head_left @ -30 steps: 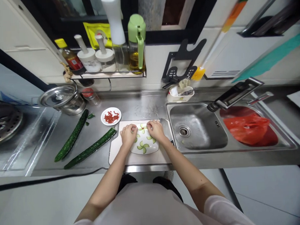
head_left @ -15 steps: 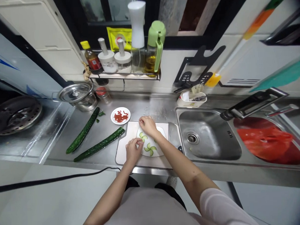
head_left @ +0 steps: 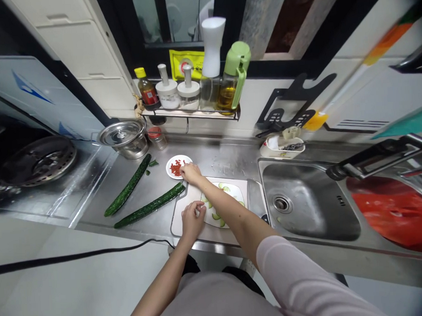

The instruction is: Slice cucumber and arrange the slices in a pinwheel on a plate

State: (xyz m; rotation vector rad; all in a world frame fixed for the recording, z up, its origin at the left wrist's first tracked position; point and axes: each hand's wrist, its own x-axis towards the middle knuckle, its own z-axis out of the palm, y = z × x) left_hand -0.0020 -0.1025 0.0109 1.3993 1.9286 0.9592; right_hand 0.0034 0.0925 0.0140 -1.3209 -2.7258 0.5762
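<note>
My right hand (head_left: pixel 191 173) is over the right edge of a small white dish (head_left: pixel 169 174) of chopped red pieces (head_left: pixel 175 168). Its fingertips are pinched together at the pieces; whatever is between them is too small to make out. My left hand (head_left: pixel 193 218) hovers by the left rim of a white plate (head_left: pixel 237 194), its fingers loosely curled, thumb apart and nothing visible in them. Thin cucumber slices (head_left: pixel 216 216) lie on that plate in curved groups, partly covered by my right forearm. Beneath it is a pale cutting board (head_left: pixel 180 214).
Two whole-looking cucumbers (head_left: pixel 150 205) lie to the left, with small green scraps (head_left: pixel 153 163) nearby. A knife (head_left: pixel 256 198) rests at the board's right edge, beside the sink (head_left: pixel 311 214). Behind stand a lidded steel pot (head_left: pixel 124 138), a red-lidded jar (head_left: pixel 157 138) and a condiment rack (head_left: pixel 191 113).
My right hand has moved from the plate's far edge up and left to the dish of red pieces. My left hand has drawn slightly away from the slices. The view has shifted.
</note>
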